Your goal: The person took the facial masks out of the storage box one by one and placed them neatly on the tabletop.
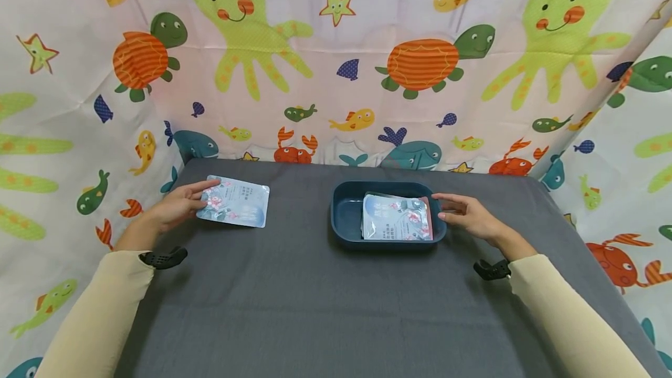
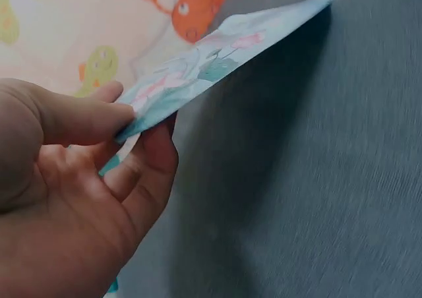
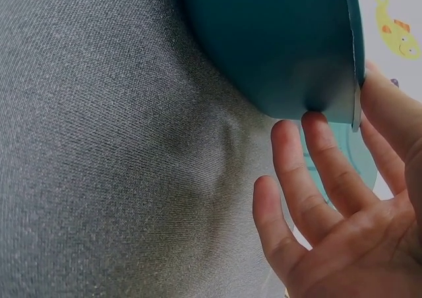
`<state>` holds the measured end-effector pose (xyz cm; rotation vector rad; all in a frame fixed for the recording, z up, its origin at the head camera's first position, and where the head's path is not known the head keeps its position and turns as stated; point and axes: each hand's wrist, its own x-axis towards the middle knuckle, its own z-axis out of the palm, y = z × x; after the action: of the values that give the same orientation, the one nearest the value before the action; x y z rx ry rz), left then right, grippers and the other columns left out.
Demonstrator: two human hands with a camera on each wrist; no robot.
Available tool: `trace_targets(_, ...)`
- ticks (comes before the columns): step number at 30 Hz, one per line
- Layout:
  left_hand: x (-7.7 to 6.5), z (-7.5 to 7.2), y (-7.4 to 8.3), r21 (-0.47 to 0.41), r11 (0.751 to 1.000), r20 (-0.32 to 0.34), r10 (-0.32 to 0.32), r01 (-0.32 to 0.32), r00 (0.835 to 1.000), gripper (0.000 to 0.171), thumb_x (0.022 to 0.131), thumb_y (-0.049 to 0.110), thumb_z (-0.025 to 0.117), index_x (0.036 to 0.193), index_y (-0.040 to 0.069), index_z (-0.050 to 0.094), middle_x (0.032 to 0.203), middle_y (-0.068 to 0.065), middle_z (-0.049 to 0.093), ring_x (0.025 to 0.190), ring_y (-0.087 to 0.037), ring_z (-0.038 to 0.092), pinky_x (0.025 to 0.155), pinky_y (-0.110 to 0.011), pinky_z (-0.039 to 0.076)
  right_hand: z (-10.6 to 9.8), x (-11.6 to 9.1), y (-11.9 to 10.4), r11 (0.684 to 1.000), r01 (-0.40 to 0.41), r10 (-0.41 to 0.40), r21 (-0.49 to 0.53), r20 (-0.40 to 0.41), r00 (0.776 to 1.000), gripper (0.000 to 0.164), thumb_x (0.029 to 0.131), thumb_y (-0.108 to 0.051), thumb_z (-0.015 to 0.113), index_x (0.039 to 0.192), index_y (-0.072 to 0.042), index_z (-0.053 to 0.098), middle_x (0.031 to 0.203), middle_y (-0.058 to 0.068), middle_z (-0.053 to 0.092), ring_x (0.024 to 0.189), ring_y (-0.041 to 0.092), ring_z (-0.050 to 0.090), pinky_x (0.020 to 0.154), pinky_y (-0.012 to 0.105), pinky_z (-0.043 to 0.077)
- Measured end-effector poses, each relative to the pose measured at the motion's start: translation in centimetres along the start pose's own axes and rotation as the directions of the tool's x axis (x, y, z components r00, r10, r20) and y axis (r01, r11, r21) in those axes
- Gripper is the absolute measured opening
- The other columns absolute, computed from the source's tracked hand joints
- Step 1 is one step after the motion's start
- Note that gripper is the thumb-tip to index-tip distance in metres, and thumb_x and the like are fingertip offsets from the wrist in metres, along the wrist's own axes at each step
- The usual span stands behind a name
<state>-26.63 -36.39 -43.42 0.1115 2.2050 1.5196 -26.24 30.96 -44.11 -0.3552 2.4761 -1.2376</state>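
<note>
Grey cloth [image 1: 294, 308] covers the table before you, and a sea-creature curtain [image 1: 336, 63] with turtles, octopuses and fish walls it in on three sides. Your left hand [image 1: 175, 207] pinches a pale blue packet [image 1: 235, 202] by its near edge between thumb and fingers, its far end low over the cloth at the left. Your right hand [image 1: 469, 216] lies with fingers straight against the right wall of the dark teal tray [image 1: 343, 214], gripping nothing; a second packet [image 1: 396, 217] lies inside.
</note>
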Motion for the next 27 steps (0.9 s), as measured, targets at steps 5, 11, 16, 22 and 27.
trace_targets(5,-0.8,-1.1,0.0,0.124,0.991,-0.036,-0.044,0.048,0.998,0.063,0.105,0.003,0.038,0.163,0.011,0.015,0.168,-0.028,0.007,0.138,-0.033,0.040,0.109,-0.041,0.048,-0.1,0.0,-0.3,1.000,0.004,-0.004,-0.008,-0.001,1.000,0.060,0.102,-0.029,0.062,0.155,-0.011,0.041,0.156,0.028,0.040,0.138,0.049,0.044,0.106,0.060,0.047)
trace_targets(11,-1.1,-2.3,0.1,0.260,0.960,-0.117,-0.072,0.100,0.991,0.064,0.100,-0.003,0.039,0.160,0.002,0.018,0.163,-0.036,0.006,0.149,-0.058,0.010,0.113,-0.074,0.024,-0.1,-0.1,-0.3,1.000,0.007,-0.007,-0.020,-0.002,1.000,0.060,0.102,-0.029,0.062,0.154,-0.010,0.041,0.154,0.029,0.041,0.137,0.049,0.045,0.106,0.059,0.048)
trace_targets(16,-1.3,-2.8,-0.8,0.237,0.956,-0.178,-0.131,0.172,0.975,0.062,0.101,-0.003,0.039,0.159,-0.002,0.018,0.162,-0.038,0.011,0.149,-0.056,0.015,0.115,-0.070,0.027,-0.1,-0.3,-0.3,1.000,0.011,-0.011,-0.015,0.000,1.000,0.060,0.102,-0.029,0.062,0.154,-0.010,0.041,0.154,0.029,0.041,0.137,0.049,0.046,0.106,0.059,0.048)
trace_targets(22,-1.9,-3.1,-1.7,0.226,0.951,-0.164,-0.175,0.210,0.971,0.058,0.110,0.018,0.035,0.159,-0.005,0.014,0.161,-0.038,0.015,0.147,-0.054,0.024,0.117,-0.065,0.030,0.0,-0.3,-0.3,1.000,0.019,-0.019,-0.004,-0.005,1.000,0.060,0.102,-0.030,0.061,0.155,-0.011,0.040,0.156,0.028,0.040,0.137,0.049,0.045,0.106,0.059,0.048)
trace_targets(27,-2.3,-3.2,-1.8,0.282,0.935,-0.150,-0.180,0.216,0.972,0.061,0.112,0.028,0.031,0.158,-0.007,0.013,0.159,-0.041,0.017,0.143,-0.055,0.029,0.115,-0.062,0.036,0.1,-0.4,-0.3,1.000,0.002,-0.002,0.024,-0.009,1.000,0.059,0.103,-0.027,0.059,0.156,-0.011,0.039,0.156,0.029,0.039,0.137,0.049,0.045,0.105,0.057,0.050)
